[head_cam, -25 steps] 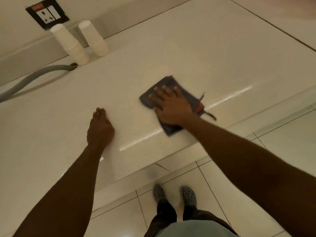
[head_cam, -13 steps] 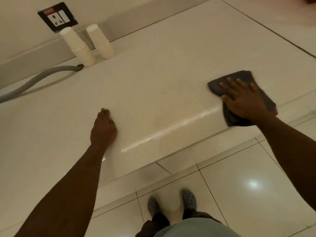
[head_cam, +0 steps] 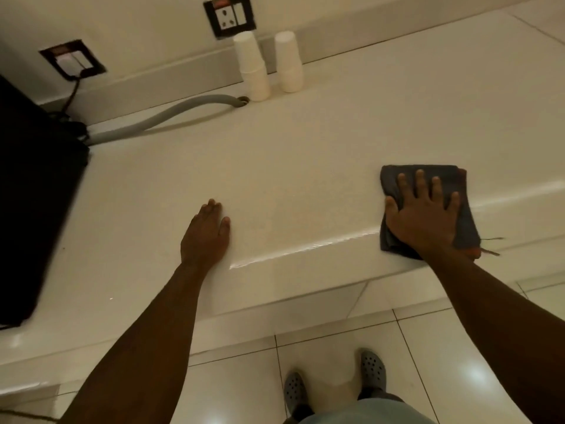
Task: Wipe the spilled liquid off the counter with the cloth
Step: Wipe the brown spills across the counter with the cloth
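Note:
A dark grey folded cloth [head_cam: 394, 179] lies flat on the pale counter [head_cam: 305, 166] near its front edge, at the right. My right hand [head_cam: 423, 215] presses down on it with fingers spread, covering most of the cloth. My left hand [head_cam: 206, 234] rests palm down on the bare counter to the left, fingers together and holding nothing. I cannot make out any liquid on the surface; only a glossy streak [head_cam: 299, 250] shows along the rounded front edge.
Two stacks of white paper cups [head_cam: 252, 67] [head_cam: 289, 61] stand at the back wall under a socket [head_cam: 229, 15]. A grey hose [head_cam: 165, 116] runs along the counter to a black appliance [head_cam: 33, 194] at left. Tiled floor and my grey shoes [head_cam: 371, 370] lie below.
My right hand slid the cloth from the counter's middle to the right along the front edge. My left hand stayed planted. The view swung, bringing the black appliance into sight.

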Motion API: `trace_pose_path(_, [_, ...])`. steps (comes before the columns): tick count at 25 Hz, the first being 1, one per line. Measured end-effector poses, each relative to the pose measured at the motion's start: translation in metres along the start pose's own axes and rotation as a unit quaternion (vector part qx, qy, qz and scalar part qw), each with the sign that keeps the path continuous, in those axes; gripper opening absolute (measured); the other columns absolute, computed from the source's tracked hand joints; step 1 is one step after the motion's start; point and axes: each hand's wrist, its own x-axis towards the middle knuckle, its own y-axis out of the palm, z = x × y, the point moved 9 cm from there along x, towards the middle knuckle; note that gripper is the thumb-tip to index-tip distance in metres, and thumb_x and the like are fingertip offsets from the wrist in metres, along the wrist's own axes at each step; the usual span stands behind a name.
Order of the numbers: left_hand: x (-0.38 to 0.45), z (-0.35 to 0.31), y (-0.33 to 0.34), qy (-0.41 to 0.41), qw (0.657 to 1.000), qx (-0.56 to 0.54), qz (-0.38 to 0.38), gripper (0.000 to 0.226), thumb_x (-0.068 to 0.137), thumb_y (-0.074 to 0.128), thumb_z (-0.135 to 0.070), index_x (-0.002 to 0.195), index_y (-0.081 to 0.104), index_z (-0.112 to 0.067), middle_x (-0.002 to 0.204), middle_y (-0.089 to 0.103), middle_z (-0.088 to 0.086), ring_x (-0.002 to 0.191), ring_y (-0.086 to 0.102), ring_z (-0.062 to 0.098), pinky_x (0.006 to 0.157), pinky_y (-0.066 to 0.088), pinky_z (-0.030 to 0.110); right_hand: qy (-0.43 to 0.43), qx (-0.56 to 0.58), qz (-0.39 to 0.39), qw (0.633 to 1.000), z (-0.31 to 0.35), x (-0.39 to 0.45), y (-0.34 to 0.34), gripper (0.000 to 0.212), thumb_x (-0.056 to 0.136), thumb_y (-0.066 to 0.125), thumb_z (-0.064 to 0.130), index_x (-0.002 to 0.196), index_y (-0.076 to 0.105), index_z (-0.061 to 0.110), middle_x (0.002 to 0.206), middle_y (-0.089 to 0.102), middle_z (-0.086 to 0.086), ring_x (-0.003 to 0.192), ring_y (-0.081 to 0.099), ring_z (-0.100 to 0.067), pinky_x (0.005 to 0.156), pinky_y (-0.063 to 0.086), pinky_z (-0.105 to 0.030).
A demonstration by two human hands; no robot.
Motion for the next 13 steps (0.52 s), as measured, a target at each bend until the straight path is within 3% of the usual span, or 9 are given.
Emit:
trace_pose_path(8, [-0.022, 0.161, -0.046, -0.054, 0.998, -0.006, -0.024, 0.052, 0.101, 0.033, -0.033, 0.150, 0.028, -0.015, 0.160, 0.022, -0.002, 0.148, 0.017, 0.013, 0.119, 0.013, 0.030, -0.123, -0.007, 0.030, 0.992, 0.233, -0.050, 0.047, 0.066, 0.094, 0.020, 0.059, 0.153, 0.007, 0.033, 0.164, 0.002, -0.002, 0.149, -0.002, -0.029, 0.116, -0.008, -0.057])
trace_pose_path(13, [-0.028, 0.193, -0.051, -0.026, 0.999, -0.035, -0.032, 0.048, 0.101, 0.033, -0.028, 0.148, 0.033, -0.017, 0.158, 0.027, -0.002, 0.146, 0.022, 0.012, 0.119, 0.016, 0.028, -0.238, -0.017, 0.061, 0.969, 0.368, -0.097, 0.073, 0.066, 0.094, 0.017, 0.059, 0.153, 0.006, 0.033, 0.164, 0.000, -0.002, 0.150, -0.004, -0.028, 0.117, -0.007, -0.058])
